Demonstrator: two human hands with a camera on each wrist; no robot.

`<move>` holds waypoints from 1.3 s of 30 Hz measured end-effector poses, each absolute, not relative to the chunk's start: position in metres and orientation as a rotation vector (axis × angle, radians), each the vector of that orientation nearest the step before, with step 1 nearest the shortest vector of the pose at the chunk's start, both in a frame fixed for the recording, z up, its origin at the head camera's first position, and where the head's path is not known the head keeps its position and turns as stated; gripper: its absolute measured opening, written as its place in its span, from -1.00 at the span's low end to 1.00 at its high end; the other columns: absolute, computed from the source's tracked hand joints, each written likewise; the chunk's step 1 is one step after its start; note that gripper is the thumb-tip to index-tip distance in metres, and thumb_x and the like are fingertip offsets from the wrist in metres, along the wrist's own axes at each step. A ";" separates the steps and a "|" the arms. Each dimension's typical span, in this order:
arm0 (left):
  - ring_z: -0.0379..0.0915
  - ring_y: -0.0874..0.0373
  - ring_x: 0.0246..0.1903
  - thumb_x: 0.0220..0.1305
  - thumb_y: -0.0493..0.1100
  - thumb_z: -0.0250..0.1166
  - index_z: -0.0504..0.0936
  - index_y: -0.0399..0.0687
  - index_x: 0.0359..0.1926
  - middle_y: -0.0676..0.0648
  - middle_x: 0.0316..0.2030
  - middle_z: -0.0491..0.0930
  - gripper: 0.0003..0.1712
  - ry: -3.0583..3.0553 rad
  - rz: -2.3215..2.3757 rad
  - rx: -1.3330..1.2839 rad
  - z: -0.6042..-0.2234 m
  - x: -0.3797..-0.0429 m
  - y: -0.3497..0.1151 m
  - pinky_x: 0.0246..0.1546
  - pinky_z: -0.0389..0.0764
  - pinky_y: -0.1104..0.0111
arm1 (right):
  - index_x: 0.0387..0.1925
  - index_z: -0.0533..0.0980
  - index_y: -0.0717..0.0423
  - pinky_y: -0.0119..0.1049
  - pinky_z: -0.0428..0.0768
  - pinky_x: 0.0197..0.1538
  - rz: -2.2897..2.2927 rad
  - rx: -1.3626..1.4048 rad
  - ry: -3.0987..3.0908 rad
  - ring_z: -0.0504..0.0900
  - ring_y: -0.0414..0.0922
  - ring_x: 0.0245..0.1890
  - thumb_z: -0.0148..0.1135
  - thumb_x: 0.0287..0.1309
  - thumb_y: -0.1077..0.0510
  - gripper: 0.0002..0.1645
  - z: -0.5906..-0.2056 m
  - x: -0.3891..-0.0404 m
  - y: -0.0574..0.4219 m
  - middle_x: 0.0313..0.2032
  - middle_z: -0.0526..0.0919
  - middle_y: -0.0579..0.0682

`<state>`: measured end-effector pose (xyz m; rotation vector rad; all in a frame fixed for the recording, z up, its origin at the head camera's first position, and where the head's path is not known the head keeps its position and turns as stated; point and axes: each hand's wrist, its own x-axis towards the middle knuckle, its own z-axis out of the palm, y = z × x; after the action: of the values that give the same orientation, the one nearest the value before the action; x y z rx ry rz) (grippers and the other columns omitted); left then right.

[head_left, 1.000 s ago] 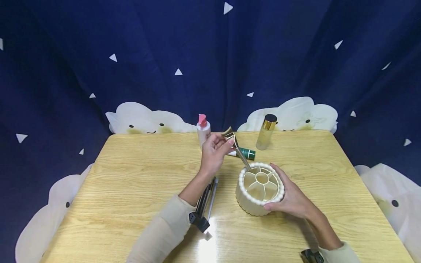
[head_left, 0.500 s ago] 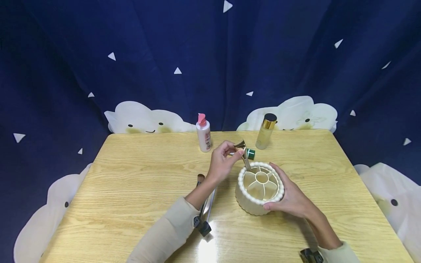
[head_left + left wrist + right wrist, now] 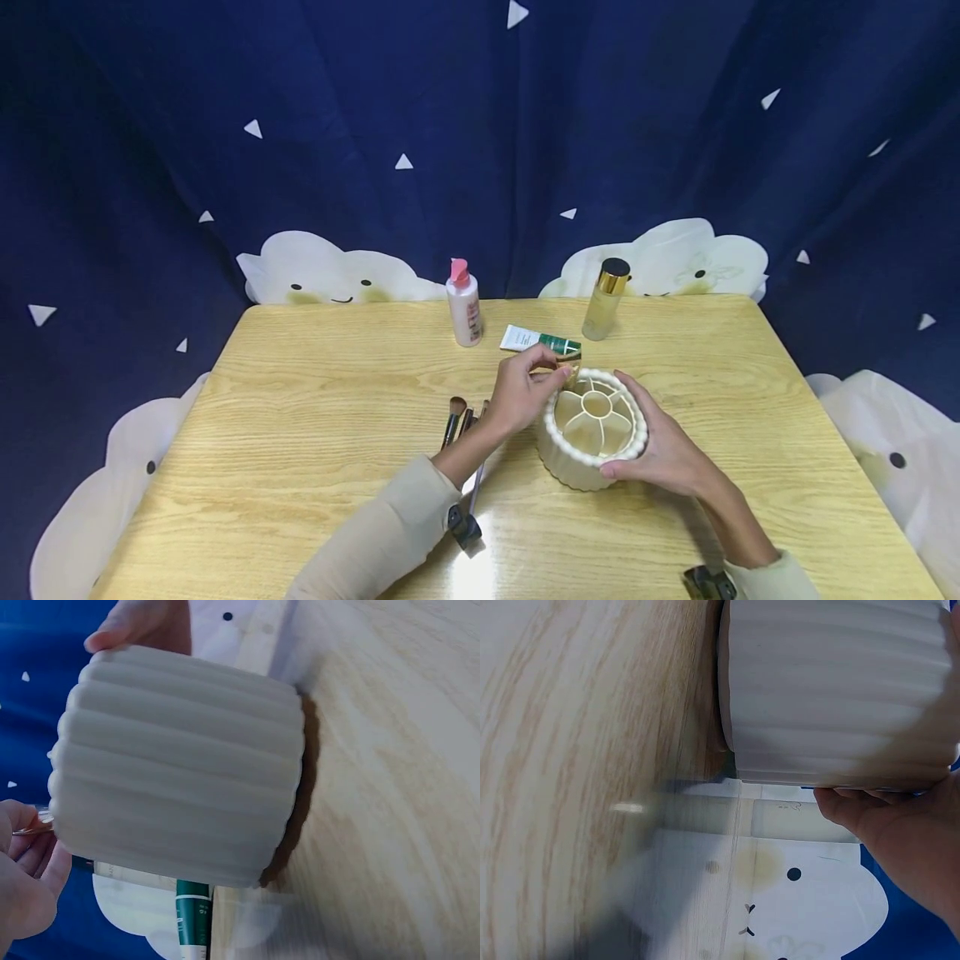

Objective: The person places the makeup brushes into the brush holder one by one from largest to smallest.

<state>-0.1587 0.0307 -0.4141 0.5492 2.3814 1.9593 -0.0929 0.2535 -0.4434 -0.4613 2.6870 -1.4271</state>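
Note:
A cream round holder [image 3: 573, 458] with fluted sides and a beaded rim stands on the table. Its top is divided into a ring of compartments around a central one. My left hand [image 3: 525, 390] pinches a gold eyelash curler [image 3: 572, 363] by its curved head at the holder's far left rim. The curler's handles are down inside an outer compartment, hidden by the wall. In the left wrist view, a bit of the gold curler [image 3: 37, 827] shows between fingers and thumb beside the rim. My right hand [image 3: 667, 454] grips the holder's right side, thumb near the front rim.
Several makeup brushes [image 3: 456, 408] lie left of the holder, partly under my left forearm. Behind are a white pump bottle [image 3: 466, 312] with a pink top, a green-and-white tube [image 3: 525, 339] lying flat, and a gold-capped bottle [image 3: 603, 304] near the table's back edge.
My left hand has moved right and down toward the holder, and the eyelash curler has sunk into the compartment. The tube and brushes are less covered. The right hand keeps its grip.

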 end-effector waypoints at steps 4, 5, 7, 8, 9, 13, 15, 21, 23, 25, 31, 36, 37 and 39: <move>0.60 0.03 -0.10 0.18 -0.12 0.31 0.63 -0.14 -0.29 -0.12 -0.23 0.70 -0.83 2.554 1.806 0.595 -0.417 -0.156 0.029 0.04 0.56 0.22 | 0.48 -0.16 -0.15 0.29 0.27 0.21 -1.416 -0.463 2.689 0.32 0.18 0.25 0.65 -0.47 0.04 0.53 -0.443 -0.093 0.252 0.36 0.21 0.19; 0.58 0.01 -0.09 0.18 -0.11 0.32 0.64 -0.12 -0.28 -0.11 -0.22 0.69 -0.83 2.577 1.776 0.599 -0.417 -0.156 0.029 0.06 0.53 0.16 | 0.48 -0.16 -0.16 0.29 0.28 0.21 -1.417 -0.465 2.687 0.32 0.19 0.25 0.65 -0.47 0.04 0.53 -0.442 -0.093 0.252 0.36 0.21 0.19; 0.55 -0.05 -0.12 0.17 -0.09 0.32 0.64 -0.12 -0.27 -0.12 -0.20 0.66 -0.80 2.584 1.759 0.602 -0.418 -0.155 0.028 0.05 0.52 0.07 | 0.47 -0.16 -0.21 0.28 0.29 0.21 -1.416 -0.466 2.688 0.33 0.19 0.25 0.65 -0.47 0.04 0.53 -0.442 -0.093 0.252 0.36 0.20 0.19; 0.54 -0.05 -0.12 0.16 -0.09 0.33 0.65 -0.12 -0.26 -0.13 -0.19 0.65 -0.80 2.593 1.751 0.604 -0.419 -0.155 0.028 0.05 0.51 0.08 | 0.47 -0.17 -0.23 0.28 0.29 0.21 -1.415 -0.467 2.688 0.33 0.18 0.25 0.65 -0.47 0.04 0.53 -0.441 -0.093 0.252 0.36 0.20 0.19; 0.54 -0.04 -0.12 0.16 -0.09 0.33 0.65 -0.12 -0.26 -0.12 -0.19 0.65 -0.79 2.604 1.749 0.611 -0.419 -0.156 0.028 0.05 0.51 0.10 | 0.47 -0.17 -0.24 0.27 0.30 0.21 -1.416 -0.469 2.689 0.33 0.18 0.25 0.65 -0.47 0.04 0.53 -0.441 -0.092 0.252 0.36 0.20 0.19; 0.52 0.04 -0.12 0.11 -0.12 0.37 0.67 -0.17 -0.32 -0.10 -0.21 0.67 -0.80 2.666 1.766 0.667 -0.421 -0.158 0.029 0.08 0.46 0.26 | 0.47 -0.17 -0.25 0.26 0.29 0.21 -1.406 -0.472 2.696 0.33 0.17 0.25 0.65 -0.47 0.03 0.53 -0.440 -0.093 0.252 0.37 0.20 0.18; 0.50 0.07 -0.08 0.08 -0.13 0.39 0.67 -0.18 -0.34 -0.08 -0.22 0.69 -0.80 2.686 1.765 0.682 -0.421 -0.159 0.029 0.08 0.45 0.27 | 0.47 -0.17 -0.24 0.26 0.29 0.21 -1.403 -0.472 2.698 0.34 0.17 0.25 0.65 -0.47 0.03 0.53 -0.440 -0.093 0.252 0.36 0.21 0.18; 0.51 0.11 -0.07 0.07 -0.08 0.40 0.68 -0.11 -0.26 -0.04 -0.20 0.69 -0.76 2.619 1.713 0.642 -0.420 -0.161 0.023 -0.03 0.53 0.17 | 0.47 -0.17 -0.24 0.28 0.31 0.19 -1.411 -0.469 2.692 0.36 0.18 0.22 0.65 -0.47 0.04 0.53 -0.440 -0.092 0.252 0.34 0.23 0.19; 0.51 0.13 -0.06 0.07 -0.05 0.40 0.68 -0.07 -0.22 -0.01 -0.18 0.68 -0.73 2.587 1.705 0.641 -0.421 -0.161 0.019 -0.03 0.53 0.20 | 0.47 -0.17 -0.24 0.30 0.30 0.19 -1.421 -0.463 2.687 0.36 0.20 0.22 0.65 -0.48 0.05 0.53 -0.440 -0.092 0.252 0.34 0.24 0.19; 0.52 0.13 -0.06 0.09 -0.04 0.40 0.68 -0.05 -0.17 0.00 -0.16 0.68 -0.70 2.555 1.704 0.634 -0.423 -0.161 0.012 -0.04 0.53 0.25 | 0.47 -0.17 -0.23 0.32 0.28 0.19 -1.430 -0.458 2.682 0.35 0.21 0.22 0.65 -0.48 0.05 0.54 -0.441 -0.091 0.252 0.33 0.25 0.20; 0.58 0.06 -0.21 0.14 -0.14 0.36 0.66 -0.16 -0.13 -0.11 -0.26 0.68 -0.71 2.490 1.808 0.508 -0.431 -0.163 -0.014 -0.17 0.61 0.35 | 0.46 -0.16 -0.29 0.35 0.24 0.21 -1.435 -0.455 2.684 0.33 0.22 0.25 0.66 -0.51 0.06 0.54 -0.444 -0.091 0.251 0.34 0.24 0.19; 0.61 0.07 -0.22 0.14 -0.15 0.36 0.66 -0.14 -0.15 -0.14 -0.25 0.69 -0.75 2.543 1.778 0.405 -0.439 -0.167 -0.035 -0.26 0.61 0.47 | 0.46 -0.16 -0.29 0.37 0.22 0.20 -1.429 -0.447 2.684 0.33 0.23 0.25 0.66 -0.51 0.06 0.55 -0.443 -0.091 0.251 0.34 0.25 0.19; 0.62 0.06 -0.23 0.14 -0.15 0.36 0.66 -0.14 -0.15 -0.14 -0.24 0.69 -0.75 2.548 1.767 0.396 -0.440 -0.167 -0.038 -0.29 0.62 0.47 | 0.46 -0.16 -0.29 0.38 0.22 0.20 -1.427 -0.446 2.684 0.33 0.23 0.25 0.66 -0.51 0.06 0.55 -0.443 -0.091 0.251 0.34 0.25 0.19; 0.62 0.05 -0.23 0.14 -0.16 0.36 0.66 -0.14 -0.15 -0.14 -0.22 0.68 -0.75 2.559 1.742 0.385 -0.441 -0.168 -0.045 -0.30 0.62 0.47 | 0.46 -0.16 -0.28 0.38 0.23 0.20 -1.421 -0.447 2.686 0.33 0.23 0.25 0.66 -0.51 0.05 0.54 -0.442 -0.092 0.251 0.34 0.25 0.19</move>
<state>-0.1679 -0.0453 -0.4415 0.3852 2.5594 1.7418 -0.0920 0.2514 -0.4421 -0.4473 2.6857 -1.4209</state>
